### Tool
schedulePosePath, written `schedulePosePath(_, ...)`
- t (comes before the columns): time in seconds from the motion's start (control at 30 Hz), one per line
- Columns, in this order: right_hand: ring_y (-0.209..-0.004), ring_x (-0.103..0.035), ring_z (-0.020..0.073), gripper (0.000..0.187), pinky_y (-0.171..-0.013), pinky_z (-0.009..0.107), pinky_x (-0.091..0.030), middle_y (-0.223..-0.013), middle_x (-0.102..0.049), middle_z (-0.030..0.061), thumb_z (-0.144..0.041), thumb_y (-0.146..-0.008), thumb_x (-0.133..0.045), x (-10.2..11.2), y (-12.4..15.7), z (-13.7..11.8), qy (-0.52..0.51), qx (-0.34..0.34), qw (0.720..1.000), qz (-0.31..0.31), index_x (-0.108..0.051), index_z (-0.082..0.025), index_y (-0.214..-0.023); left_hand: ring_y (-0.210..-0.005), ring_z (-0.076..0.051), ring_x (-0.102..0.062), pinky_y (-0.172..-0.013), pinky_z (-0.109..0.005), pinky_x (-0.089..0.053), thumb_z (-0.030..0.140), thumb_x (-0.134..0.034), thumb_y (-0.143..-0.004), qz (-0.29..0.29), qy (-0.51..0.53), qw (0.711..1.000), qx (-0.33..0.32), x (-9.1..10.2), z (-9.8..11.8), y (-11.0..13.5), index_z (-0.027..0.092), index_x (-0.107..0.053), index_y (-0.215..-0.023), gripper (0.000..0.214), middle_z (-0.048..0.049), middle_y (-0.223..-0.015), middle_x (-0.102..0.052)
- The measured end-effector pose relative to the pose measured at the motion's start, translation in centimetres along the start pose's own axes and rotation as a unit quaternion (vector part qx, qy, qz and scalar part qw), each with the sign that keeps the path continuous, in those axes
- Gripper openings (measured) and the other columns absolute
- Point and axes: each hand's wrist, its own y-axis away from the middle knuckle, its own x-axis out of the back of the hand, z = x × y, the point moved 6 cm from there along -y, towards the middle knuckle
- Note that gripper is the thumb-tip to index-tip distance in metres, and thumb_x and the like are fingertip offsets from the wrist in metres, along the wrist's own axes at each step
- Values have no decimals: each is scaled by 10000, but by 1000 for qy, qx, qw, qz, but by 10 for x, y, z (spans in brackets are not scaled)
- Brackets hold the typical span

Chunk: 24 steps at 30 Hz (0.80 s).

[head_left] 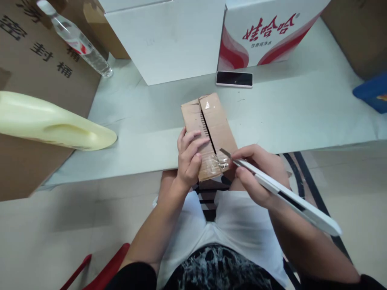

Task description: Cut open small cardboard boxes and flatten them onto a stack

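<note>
A small brown cardboard box lies at the table's front edge, its near end jutting out over my lap. A dark gap runs along its top between the two flaps, and clear tape shows at both ends. My left hand grips the box's left side, fingers lying over the flap and thumb near the taped end. In my right hand is a white utility knife, its blade out and pointing at the near end of the gap. Whether the blade touches the tape I cannot tell.
Behind the box a phone lies before a large white carton with red print. To the left stand a clear water bottle, a pale yellow bottle and a big brown carton. A blue object sits far right.
</note>
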Motion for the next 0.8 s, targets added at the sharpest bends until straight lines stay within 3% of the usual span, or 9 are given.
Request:
schedulePosePath(0.13,-562,-640,153,77,-529,268,-450,-688,-716,-18,-276,-891,-642,-7,-4,2,86,-6,996,-25,-699,-273,-943,-1385,-286,-547,-1335,-553,-241,530,-265,-1054,-8,-7,1000,5,-1,-2,1,244,-676,-1247,537,-93,-1369,-633)
schedulePosePath(0.4,-509,-601,119,91,-532,241,-431,-626,-686,-33,-221,-861,-575,-14,-12,-9,107,8,994,-25,-664,-236,-856,-1378,-279,-548,-1335,-537,-249,502,-309,-1049,5,20,1000,2,0,0,1,240,-686,-1229,493,-90,-1371,-633)
schedulePosePath(0.6,-534,-597,139,102,-564,262,-436,-655,-698,-19,-241,-823,-541,-17,-16,-4,101,-37,993,-40,-642,-237,-829,-1369,-281,-550,-1333,-536,-254,491,-298,-1039,15,12,1000,4,-1,-4,1,225,-699,-1212,512,-95,-1357,-643)
schedulePosePath(0.8,-582,-594,169,142,-603,284,-428,-639,-673,-1,-293,-771,-504,-21,-24,-3,128,-69,987,-71,-636,-243,-780,-1338,-260,-570,-1310,-553,-301,353,-304,-1007,13,-15,1000,-14,-3,-6,1,209,-701,-1206,467,-92,-1330,-660)
